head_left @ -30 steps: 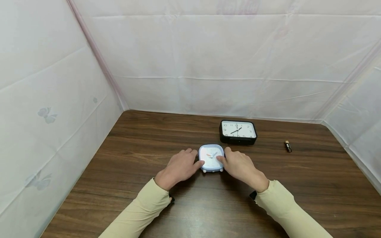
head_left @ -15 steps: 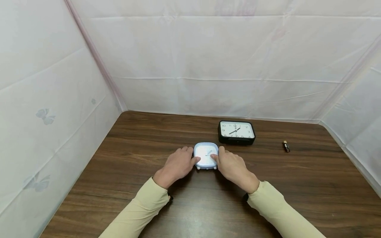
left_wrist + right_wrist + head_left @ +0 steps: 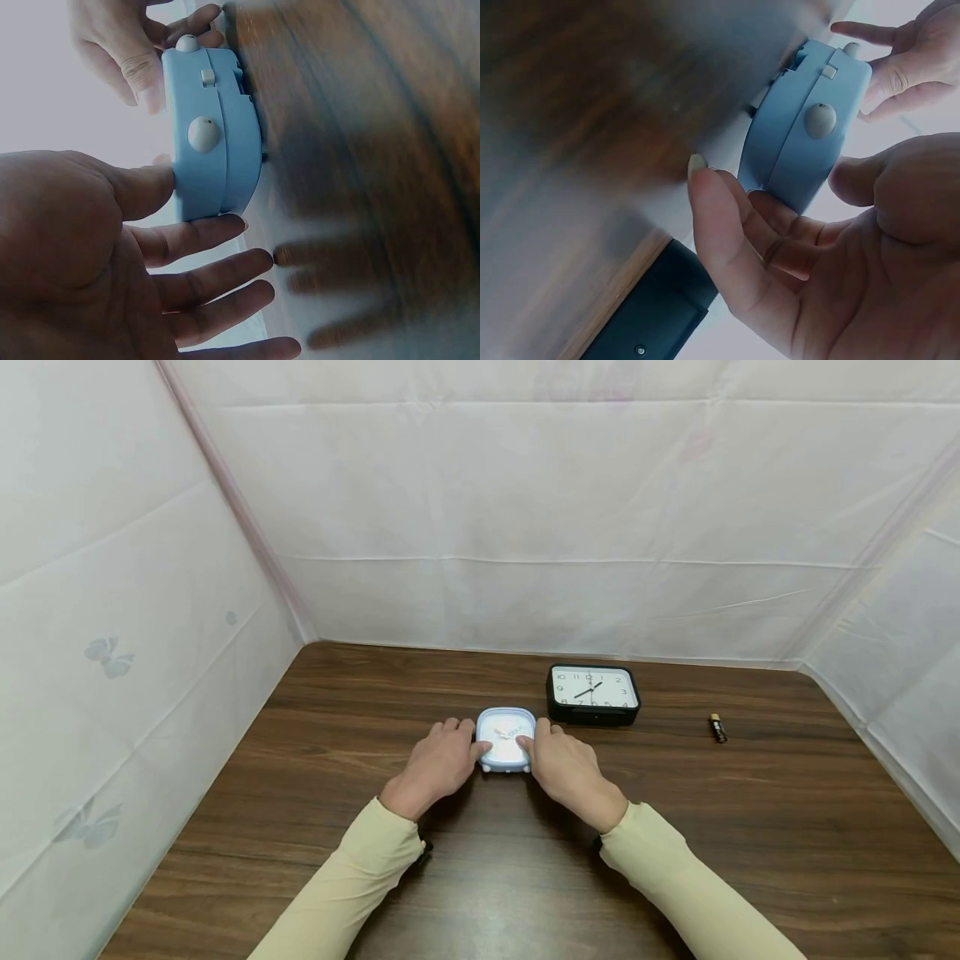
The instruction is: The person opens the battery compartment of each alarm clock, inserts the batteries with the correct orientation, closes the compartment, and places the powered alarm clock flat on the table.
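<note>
A small light-blue alarm clock (image 3: 505, 727) with a white face and white feet lies face up between the two hands. My left hand (image 3: 437, 762) holds its left side, thumb on the front rim and index finger along the side; the other fingers are spread. My right hand (image 3: 572, 770) grips the right side, thumb on the face and fingers bent around the edge. In the left wrist view the blue clock's underside (image 3: 201, 105) shows two round white feet and a small white switch. Whether the clock's back touches the table cannot be told.
A black rectangular clock (image 3: 592, 687) lies tilted back just behind the right hand. Farther right is a small black-and-gold battery (image 3: 717, 728). The brown wooden table (image 3: 750, 827) meets pale sheet walls (image 3: 480, 527) at the back and sides.
Both hands have shifted left and a little away from the person, carrying the blue clock between them. The black clock and the battery keep their places on the table.
</note>
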Tool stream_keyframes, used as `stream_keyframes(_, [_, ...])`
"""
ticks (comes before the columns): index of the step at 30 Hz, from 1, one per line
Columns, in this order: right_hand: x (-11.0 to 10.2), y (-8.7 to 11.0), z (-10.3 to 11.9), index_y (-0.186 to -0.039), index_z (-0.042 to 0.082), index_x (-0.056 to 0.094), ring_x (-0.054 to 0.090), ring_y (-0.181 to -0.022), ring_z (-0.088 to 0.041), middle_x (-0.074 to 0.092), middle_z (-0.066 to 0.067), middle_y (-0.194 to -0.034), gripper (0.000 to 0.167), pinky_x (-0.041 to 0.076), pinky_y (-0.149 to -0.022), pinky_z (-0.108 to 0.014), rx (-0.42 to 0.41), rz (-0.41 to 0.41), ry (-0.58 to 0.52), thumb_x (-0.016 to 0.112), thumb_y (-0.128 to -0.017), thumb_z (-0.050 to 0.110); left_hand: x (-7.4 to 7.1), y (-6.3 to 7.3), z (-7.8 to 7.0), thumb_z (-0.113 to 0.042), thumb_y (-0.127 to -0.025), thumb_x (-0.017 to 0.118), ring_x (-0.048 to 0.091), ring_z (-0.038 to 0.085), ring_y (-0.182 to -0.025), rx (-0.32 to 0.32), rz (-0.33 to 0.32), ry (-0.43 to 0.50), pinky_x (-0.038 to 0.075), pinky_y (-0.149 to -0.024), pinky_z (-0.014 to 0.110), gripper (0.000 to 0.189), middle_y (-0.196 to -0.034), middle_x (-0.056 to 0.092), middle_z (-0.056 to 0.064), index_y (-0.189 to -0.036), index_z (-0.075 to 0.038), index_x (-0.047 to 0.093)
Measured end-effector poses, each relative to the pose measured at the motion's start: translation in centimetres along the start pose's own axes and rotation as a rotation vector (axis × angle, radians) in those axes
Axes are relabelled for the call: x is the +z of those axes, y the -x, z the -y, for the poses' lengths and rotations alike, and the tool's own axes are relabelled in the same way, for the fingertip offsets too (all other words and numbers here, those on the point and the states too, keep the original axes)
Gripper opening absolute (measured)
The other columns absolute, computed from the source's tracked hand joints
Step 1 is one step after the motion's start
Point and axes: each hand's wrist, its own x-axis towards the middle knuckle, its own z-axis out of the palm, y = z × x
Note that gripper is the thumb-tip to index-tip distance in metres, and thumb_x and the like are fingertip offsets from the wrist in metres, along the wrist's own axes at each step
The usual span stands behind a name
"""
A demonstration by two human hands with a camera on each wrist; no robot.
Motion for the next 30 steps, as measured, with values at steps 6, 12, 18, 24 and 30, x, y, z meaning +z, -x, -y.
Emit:
stream_keyframes(6, [0.2,-1.4,0.2,-0.097,0.000,0.051,0.057,-0.061,-0.027,0.051,-0.009,-0.072,0.035,0.050,-0.053,-0.045,0.005,0.010,-0.013,0.050,-0.114,0.030,0.0,-0.8,0.7,-0.030,-0.113,0.053,0.057,0.043,-0.118,-0.023,-0.039,0.004,0.052,-0.093,0.054,0.044,-0.129,0.060,0.028,-0.137,0.007,0.059])
stream_keyframes(12, [0.1,-2.9,0.3,-0.103,-0.002,0.052,0.058,-0.062,-0.028,0.051,-0.010,-0.072,0.037,0.049,-0.055,-0.045,0.036,0.035,-0.018,0.049,-0.115,0.032,-0.1,-1.8,1.3,-0.031,-0.114,0.051,0.056,0.044,-0.115,-0.038,-0.071,0.022,0.053,-0.089,0.055,0.044,-0.129,0.059,0.029,-0.137,0.006,0.059])
stream_keyframes(18, [0.2,-4.4,0.7,-0.114,-0.005,0.053,0.062,-0.070,-0.032,0.055,-0.013,-0.080,0.040,0.052,-0.061,-0.048,0.077,0.054,-0.044,0.045,-0.116,0.034,-0.1,-3.0,2.0,-0.034,-0.115,0.047,0.053,0.044,-0.119,-0.086,-0.066,0.039,0.053,-0.090,0.056,0.047,-0.134,0.056,0.029,-0.142,0.004,0.057])
stream_keyframes(24, [0.3,-5.8,1.2,-0.120,-0.005,0.051,0.064,-0.083,-0.036,0.058,-0.017,-0.091,0.042,0.054,-0.071,-0.051,0.131,0.080,-0.081,0.043,-0.116,0.036,-0.3,-4.0,2.6,-0.036,-0.116,0.042,0.050,0.046,-0.129,-0.129,-0.064,0.057,0.051,-0.096,0.058,0.052,-0.143,0.052,0.030,-0.149,0.003,0.052])
stream_keyframes(30, [0.4,-7.0,1.6,-0.127,-0.007,0.051,0.068,-0.096,-0.040,0.063,-0.022,-0.102,0.046,0.055,-0.080,-0.054,0.162,0.095,-0.114,0.043,-0.116,0.037,-0.5,-4.5,3.0,-0.036,-0.117,0.040,0.048,0.046,-0.131,-0.169,-0.075,0.088,0.048,-0.099,0.061,0.053,-0.148,0.049,0.030,-0.152,0.002,0.050])
